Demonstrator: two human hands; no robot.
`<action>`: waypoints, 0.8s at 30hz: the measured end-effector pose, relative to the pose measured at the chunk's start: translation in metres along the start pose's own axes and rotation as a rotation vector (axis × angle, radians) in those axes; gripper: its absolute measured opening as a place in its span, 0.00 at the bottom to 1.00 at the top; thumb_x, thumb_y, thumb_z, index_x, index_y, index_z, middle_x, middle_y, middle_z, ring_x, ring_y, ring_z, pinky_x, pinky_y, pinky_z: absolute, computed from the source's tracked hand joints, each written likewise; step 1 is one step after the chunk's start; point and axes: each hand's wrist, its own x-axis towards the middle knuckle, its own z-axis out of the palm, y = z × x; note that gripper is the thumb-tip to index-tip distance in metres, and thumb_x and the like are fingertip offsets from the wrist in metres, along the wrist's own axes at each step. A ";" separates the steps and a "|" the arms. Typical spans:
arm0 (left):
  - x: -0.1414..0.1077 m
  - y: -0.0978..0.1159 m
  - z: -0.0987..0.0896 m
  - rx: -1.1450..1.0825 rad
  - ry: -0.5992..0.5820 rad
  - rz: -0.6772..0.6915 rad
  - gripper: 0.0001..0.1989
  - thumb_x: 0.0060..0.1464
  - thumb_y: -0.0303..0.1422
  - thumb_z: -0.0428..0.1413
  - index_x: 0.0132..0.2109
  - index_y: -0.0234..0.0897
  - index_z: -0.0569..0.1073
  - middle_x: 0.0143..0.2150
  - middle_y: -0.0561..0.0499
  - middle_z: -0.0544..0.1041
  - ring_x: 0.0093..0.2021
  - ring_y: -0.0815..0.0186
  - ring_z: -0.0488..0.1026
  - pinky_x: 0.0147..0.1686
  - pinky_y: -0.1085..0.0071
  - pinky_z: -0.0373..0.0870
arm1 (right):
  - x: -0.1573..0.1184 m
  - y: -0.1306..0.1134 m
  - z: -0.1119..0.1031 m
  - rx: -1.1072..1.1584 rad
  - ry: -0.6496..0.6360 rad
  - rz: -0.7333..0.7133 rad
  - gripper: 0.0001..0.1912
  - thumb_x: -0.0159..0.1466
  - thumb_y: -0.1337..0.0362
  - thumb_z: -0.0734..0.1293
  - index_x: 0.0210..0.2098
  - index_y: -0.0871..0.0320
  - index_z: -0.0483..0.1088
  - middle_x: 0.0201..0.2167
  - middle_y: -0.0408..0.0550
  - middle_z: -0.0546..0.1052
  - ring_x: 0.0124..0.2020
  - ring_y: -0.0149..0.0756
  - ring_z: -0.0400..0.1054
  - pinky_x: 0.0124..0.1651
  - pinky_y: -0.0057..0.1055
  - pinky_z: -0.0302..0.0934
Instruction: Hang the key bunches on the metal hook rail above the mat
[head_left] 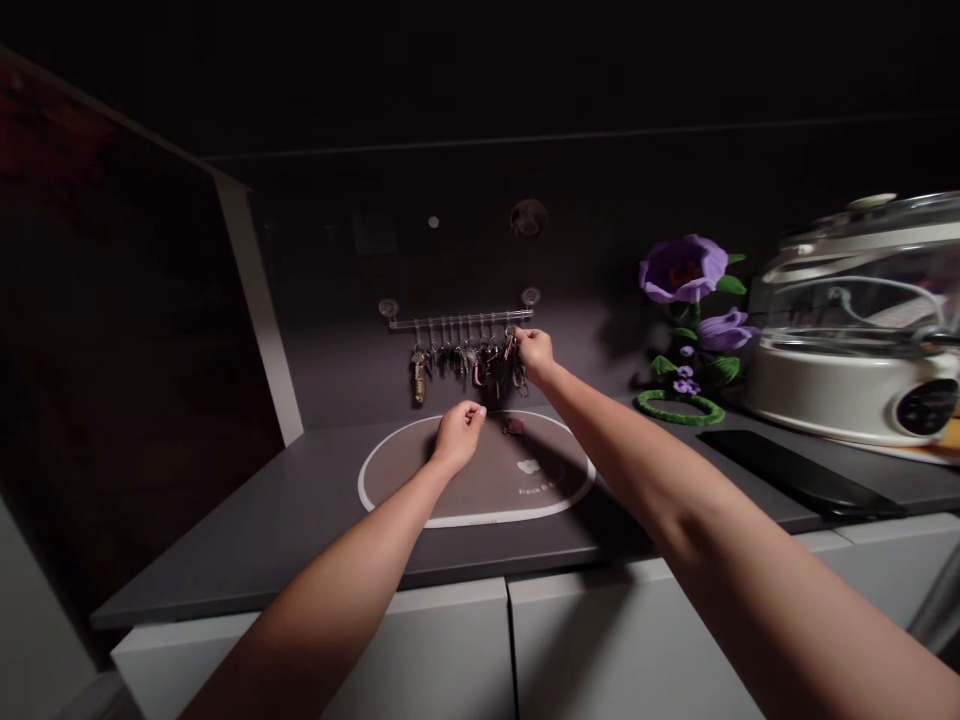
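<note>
A clear rail [465, 320] with a row of small hooks is fixed to the dark wall, and several bunches of keys [461, 358] hang from it. At its right end, my right hand [534, 352] pinches a bunch of keys [511, 345] close to the hook. Whether the ring is still on the hook cannot be made out. My left hand [459, 435] is lower and to the left, over the oval mat [480, 490], with its fingers curled closed; what they hold, if anything, is hidden. A small dark red object [513, 426] lies near the mat's back edge.
The mat lies on a dark countertop [300, 500] above white cabinets [435, 650]. Rightward stand a purple artificial flower [684, 270] on a green ring base, a flat black object [795, 470] and a cream appliance [825, 390] with a transparent cover.
</note>
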 end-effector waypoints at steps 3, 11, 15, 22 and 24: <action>0.000 -0.001 0.000 0.032 -0.008 0.001 0.06 0.48 0.34 0.53 0.27 0.36 0.70 0.24 0.53 0.71 0.25 0.69 0.65 0.29 0.74 0.61 | 0.005 0.005 0.003 -0.026 0.103 0.072 0.15 0.51 0.52 0.62 0.22 0.59 0.65 0.21 0.44 0.69 0.25 0.31 0.62 0.32 0.29 0.56; 0.000 -0.001 0.000 0.032 -0.013 -0.015 0.06 0.48 0.33 0.53 0.27 0.36 0.70 0.24 0.53 0.71 0.25 0.70 0.65 0.29 0.74 0.61 | 0.007 0.017 0.005 -0.012 0.103 0.089 0.13 0.52 0.54 0.63 0.22 0.59 0.65 0.19 0.45 0.69 0.25 0.32 0.62 0.32 0.28 0.56; 0.000 -0.001 0.000 0.040 -0.018 -0.005 0.06 0.48 0.33 0.53 0.27 0.35 0.70 0.24 0.53 0.72 0.25 0.70 0.65 0.29 0.74 0.61 | 0.006 0.026 0.003 0.015 0.066 0.072 0.15 0.52 0.53 0.63 0.24 0.59 0.65 0.19 0.44 0.69 0.25 0.31 0.62 0.32 0.28 0.57; 0.000 0.000 -0.001 0.128 -0.040 -0.019 0.09 0.50 0.34 0.50 0.31 0.33 0.70 0.26 0.52 0.73 0.27 0.70 0.67 0.30 0.74 0.63 | 0.003 0.024 -0.001 -0.025 0.042 0.058 0.11 0.53 0.57 0.63 0.26 0.60 0.66 0.21 0.43 0.70 0.26 0.30 0.63 0.34 0.27 0.58; 0.000 -0.001 -0.001 0.135 -0.042 -0.019 0.09 0.50 0.35 0.50 0.31 0.33 0.70 0.27 0.51 0.73 0.27 0.70 0.67 0.30 0.74 0.63 | 0.001 0.020 -0.002 -0.025 0.006 0.065 0.08 0.54 0.61 0.62 0.26 0.60 0.67 0.22 0.43 0.71 0.26 0.29 0.63 0.35 0.27 0.58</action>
